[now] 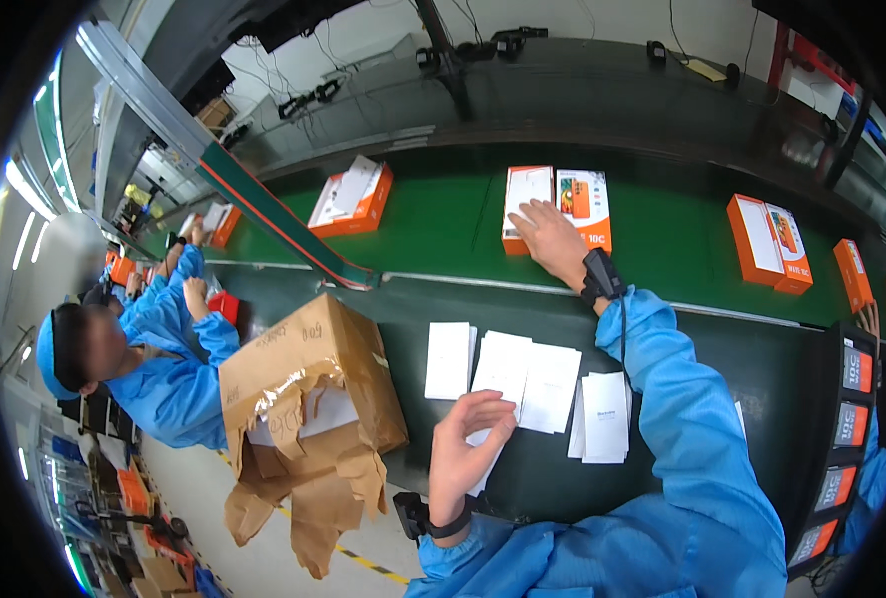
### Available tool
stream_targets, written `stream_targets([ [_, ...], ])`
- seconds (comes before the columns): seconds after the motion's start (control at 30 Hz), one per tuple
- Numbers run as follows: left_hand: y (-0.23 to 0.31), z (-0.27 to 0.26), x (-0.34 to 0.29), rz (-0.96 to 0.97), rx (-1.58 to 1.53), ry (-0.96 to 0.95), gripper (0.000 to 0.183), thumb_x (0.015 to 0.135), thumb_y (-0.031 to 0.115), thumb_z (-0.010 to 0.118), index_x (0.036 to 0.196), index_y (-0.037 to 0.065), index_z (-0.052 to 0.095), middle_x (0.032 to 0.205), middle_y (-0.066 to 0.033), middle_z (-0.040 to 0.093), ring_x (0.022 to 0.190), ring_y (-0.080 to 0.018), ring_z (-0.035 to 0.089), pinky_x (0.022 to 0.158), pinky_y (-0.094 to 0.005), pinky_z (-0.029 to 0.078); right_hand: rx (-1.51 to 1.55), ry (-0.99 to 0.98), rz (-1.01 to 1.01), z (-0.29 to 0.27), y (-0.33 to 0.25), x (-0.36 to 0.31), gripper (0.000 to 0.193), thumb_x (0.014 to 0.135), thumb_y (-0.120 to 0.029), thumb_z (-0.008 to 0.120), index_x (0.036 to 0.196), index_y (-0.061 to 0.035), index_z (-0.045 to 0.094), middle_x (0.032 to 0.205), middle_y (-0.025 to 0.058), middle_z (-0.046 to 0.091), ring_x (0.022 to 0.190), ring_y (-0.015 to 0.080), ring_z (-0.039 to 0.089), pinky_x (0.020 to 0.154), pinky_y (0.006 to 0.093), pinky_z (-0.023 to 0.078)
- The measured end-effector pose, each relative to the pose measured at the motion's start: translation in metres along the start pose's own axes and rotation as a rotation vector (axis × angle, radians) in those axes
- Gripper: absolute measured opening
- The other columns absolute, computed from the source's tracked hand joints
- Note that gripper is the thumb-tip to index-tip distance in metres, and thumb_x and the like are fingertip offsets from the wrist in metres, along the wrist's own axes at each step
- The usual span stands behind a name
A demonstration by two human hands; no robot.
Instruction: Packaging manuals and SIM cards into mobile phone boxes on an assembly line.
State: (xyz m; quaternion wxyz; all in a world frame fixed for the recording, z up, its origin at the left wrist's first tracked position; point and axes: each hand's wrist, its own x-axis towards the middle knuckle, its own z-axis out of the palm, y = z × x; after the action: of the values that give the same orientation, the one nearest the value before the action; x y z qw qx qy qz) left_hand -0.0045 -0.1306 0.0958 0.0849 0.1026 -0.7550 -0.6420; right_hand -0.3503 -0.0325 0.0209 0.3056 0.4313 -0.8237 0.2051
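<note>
My right hand (551, 239) reaches forward over an orange-and-white phone box (585, 204) on the green belt. Its fingers lie apart, flat on the white piece (531, 183) at the box's left half. Nearer to me, my left hand (466, 444) hovers over the dark table with fingers bent and thumb apart, gripping nothing that I can see. White paper sheets (550, 389) and a white booklet pile (449, 361) lie just beyond it. Another booklet pile (604, 417) is to their right. White paper partly shows beneath my left hand.
A torn cardboard carton (313, 369) stands left of the papers, flaps hanging down. More orange boxes (351, 199) (770, 244) sit along the green belt (433, 214). A person in blue (164, 369) works at far left. A dark rack (832, 448) with orange-and-grey labels stands right.
</note>
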Motion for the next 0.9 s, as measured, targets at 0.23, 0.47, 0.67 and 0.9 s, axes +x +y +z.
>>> stream_targets([
  [0.23,-0.008,0.003,0.009,0.042,0.234,0.119,0.044,0.084,0.013,0.081,0.120,-0.001,0.061,0.107,-0.0174,0.072,0.100,-0.0285,0.072,0.091,-0.0361,0.055,0.209,-0.365,0.117,-0.020,0.001,0.013,0.033,0.096,-0.028,0.059,0.100,0.0010,0.074,0.114,0.0231,0.068,0.107,0.0399,0.065,0.095,0.0456,0.052],
  [0.47,-0.035,0.023,0.029,0.138,0.771,0.321,0.058,0.073,0.023,0.088,0.119,0.001,0.061,0.112,-0.0182,0.061,0.108,-0.0377,0.058,0.093,-0.0439,0.048,0.098,-0.201,-0.071,-0.069,-0.014,0.004,0.029,0.092,-0.025,0.064,0.105,0.0007,0.069,0.106,0.0217,0.068,0.099,0.0393,0.066,0.087,0.0476,0.054],
  [0.67,-0.022,0.036,0.017,0.278,0.724,0.449,0.038,0.080,0.013,0.082,0.111,0.002,0.064,0.110,-0.0162,0.062,0.099,-0.0337,0.061,0.085,-0.0408,0.050,0.012,-0.671,-0.090,-0.238,-0.041,-0.026,0.035,0.092,-0.023,0.067,0.121,-0.0034,0.063,0.114,0.0197,0.066,0.105,0.0385,0.064,0.089,0.0461,0.053],
  [0.9,-0.015,0.098,-0.027,0.298,0.463,-0.081,0.019,0.079,0.007,0.083,0.085,0.006,0.065,0.061,-0.0032,0.058,0.051,-0.0152,0.056,0.049,-0.0286,0.043,0.025,-0.745,0.611,-0.350,-0.060,-0.169,0.055,0.087,-0.020,0.076,0.135,-0.0022,0.056,0.122,0.0269,0.062,0.111,0.0452,0.061,0.094,0.0448,0.051],
])
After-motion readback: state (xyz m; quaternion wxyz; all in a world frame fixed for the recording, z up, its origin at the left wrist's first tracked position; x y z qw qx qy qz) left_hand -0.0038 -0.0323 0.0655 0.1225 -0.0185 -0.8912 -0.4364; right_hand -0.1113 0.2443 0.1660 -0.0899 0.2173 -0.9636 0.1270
